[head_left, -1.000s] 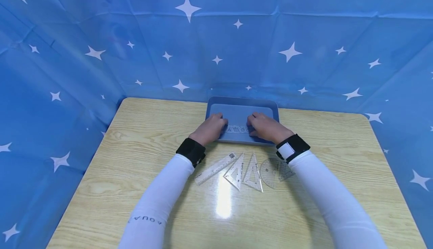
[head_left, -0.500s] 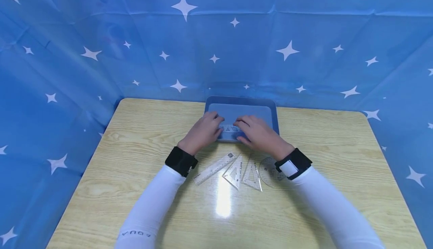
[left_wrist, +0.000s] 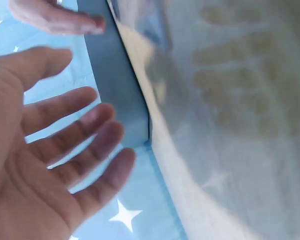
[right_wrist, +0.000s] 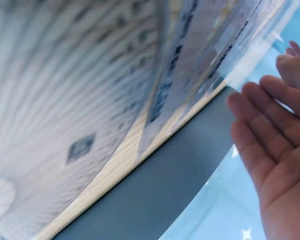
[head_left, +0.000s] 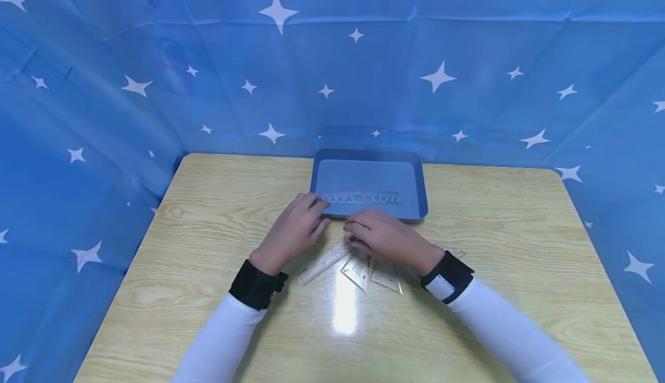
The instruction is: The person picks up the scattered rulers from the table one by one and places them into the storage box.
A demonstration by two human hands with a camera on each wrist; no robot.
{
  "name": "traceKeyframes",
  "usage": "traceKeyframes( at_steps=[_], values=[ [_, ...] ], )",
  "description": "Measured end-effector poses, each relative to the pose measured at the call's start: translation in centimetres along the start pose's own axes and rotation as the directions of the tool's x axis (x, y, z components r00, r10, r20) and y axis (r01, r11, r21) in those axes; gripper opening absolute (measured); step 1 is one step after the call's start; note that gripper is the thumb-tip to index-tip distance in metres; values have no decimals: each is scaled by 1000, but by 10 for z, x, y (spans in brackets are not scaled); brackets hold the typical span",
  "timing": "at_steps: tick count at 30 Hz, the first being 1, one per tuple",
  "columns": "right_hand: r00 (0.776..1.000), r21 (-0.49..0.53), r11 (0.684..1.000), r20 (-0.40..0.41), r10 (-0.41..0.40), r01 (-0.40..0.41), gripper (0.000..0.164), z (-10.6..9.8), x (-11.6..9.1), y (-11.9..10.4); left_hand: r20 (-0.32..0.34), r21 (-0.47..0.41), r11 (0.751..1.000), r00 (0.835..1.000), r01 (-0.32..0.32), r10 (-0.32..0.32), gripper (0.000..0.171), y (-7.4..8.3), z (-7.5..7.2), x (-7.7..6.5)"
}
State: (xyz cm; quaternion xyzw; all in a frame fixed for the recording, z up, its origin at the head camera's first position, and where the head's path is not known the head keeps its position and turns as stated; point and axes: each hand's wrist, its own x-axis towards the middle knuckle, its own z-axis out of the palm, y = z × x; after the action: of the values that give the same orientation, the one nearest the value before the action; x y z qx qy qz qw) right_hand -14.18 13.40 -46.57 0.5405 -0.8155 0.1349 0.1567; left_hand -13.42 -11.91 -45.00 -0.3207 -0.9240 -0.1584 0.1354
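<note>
Since half a second ago, both hands have come back from the tray toward the person, and the ruler lying in it shows more of its length. In the head view, the shallow blue rectangular tray [head_left: 369, 174] sits at the far edge of the pale wood-grain counter [head_left: 218, 204], before a blue curtain printed with white stars [head_left: 332, 54]. Inside the tray, along its near side, lies a clear plastic stencil ruler [head_left: 363, 197] with cut-out shapes. The left hand [head_left: 292, 231] is at the tray's near left corner, fingertips over the rim; whether they touch it cannot be told. The right hand [head_left: 387, 237] is just in front of the tray's near edge, above the clear plastic tools. Of these, a straight clear ruler [head_left: 323, 264] slants away from the tray, and a clear plastic set square [head_left: 355, 274] and a second clear set square [head_left: 387, 279] lie beside it, partly covered by the hand.

In the left wrist view, the left hand's fingers are relaxed and apart, holding nothing, beside the tray's outer wall; part of the right hand shows at the top.

In the right wrist view, the right hand's fingers are loosely extended, with nothing in them, beyond the tray's wall. On the tray's other side, a clear plastic protractor [right_wrist: 85, 100] with fan-like markings fills the foreground.
</note>
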Motion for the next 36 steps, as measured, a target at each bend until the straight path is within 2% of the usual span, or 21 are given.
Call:
traceKeyframes(
  at_steps=[5,9,11,15,19,22,26,29,32,36],
  values=[
    [999,-13,1000,45,-4,4,28,4,-3,-11,-64,11,1000,998,-2,3,24,0,1,-25],
    [998,-17,1000,67,-6,7,22,11,-4,-16,-73,2,999,997,36,-36,21,1,3,-45],
    [996,-27,1000,89,1,1,20,15,-5,-17,-55,-16,998,997,60,-61,22,3,5,-54],
    [988,-78,997,148,36,-24,20,21,-4,-20,41,-43,995,995,96,-94,32,9,9,-64],
    [979,-123,992,195,67,-43,21,25,-2,-23,145,-44,991,982,128,-121,47,18,13,-69],
    [973,-157,986,215,85,-52,20,27,0,-25,199,-43,987,969,158,-147,49,24,16,-71],
    [970,-193,980,223,94,-51,21,26,2,-28,227,-8,982,957,188,-181,47,30,23,-71],
    [970,-196,979,221,97,-53,17,25,5,-29,223,-5,974,950,226,-219,45,34,26,-69],
    [971,-204,978,221,97,-51,13,26,5,-28,242,-35,956,931,290,-273,41,37,27,-66],
    [969,-234,972,230,92,-36,12,29,7,-25,294,-76,928,897,365,-329,32,39,25,-62]
  ],
)
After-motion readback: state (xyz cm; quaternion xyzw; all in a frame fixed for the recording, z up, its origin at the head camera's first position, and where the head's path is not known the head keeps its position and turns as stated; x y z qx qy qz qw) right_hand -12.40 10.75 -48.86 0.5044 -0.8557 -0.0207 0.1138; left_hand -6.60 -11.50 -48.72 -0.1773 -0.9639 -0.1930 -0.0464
